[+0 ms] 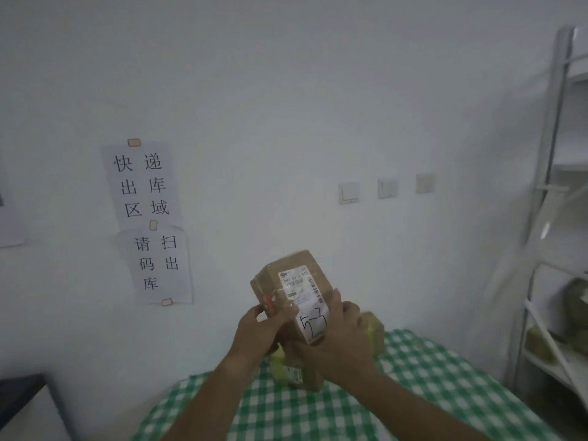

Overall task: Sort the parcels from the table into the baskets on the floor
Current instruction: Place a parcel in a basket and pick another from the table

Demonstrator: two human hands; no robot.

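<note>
While left hand and right hand grip one labelled cardboard parcel mid-frame, more parcels wait on desk; baskets unseen.

2 bare forearms, 2 bare hands.
The left hand and right hand wear no gloves, rings or watch; both forearms run uncovered back from the grip to the frame's lower edge, no sleeve showing.

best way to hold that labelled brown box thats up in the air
As the hands do now: left hand and right hand clasp the brown box at opposite sides of its lower end. It is narrow and upright, and this keeps the label readable.
</note>
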